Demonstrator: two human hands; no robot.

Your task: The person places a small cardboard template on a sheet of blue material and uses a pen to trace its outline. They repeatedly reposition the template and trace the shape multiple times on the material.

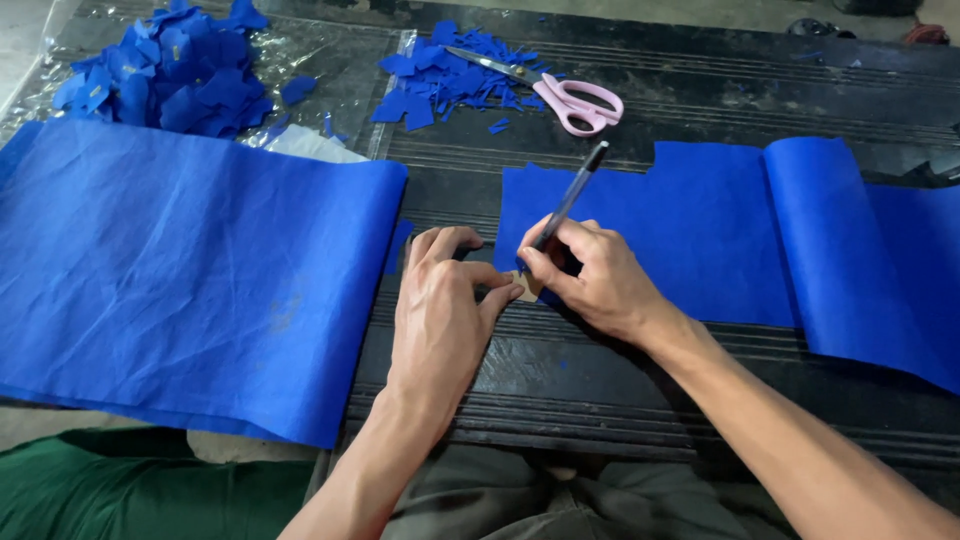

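Right hand: as it grips a dark pen [568,203], the right hand [590,280] sets the tip at a small tan template [526,287], apparently tracing.
Left hand: the left hand [440,310] pinches that template flat, fingers closed on it, at frame centre.
Fabric: blue cloth strip [700,230] underneath, running right; wider blue sheet [180,270] left.
Surface: dark ribbed table [560,380]; pink scissors [575,100] and blue offcuts [170,70] along the top.
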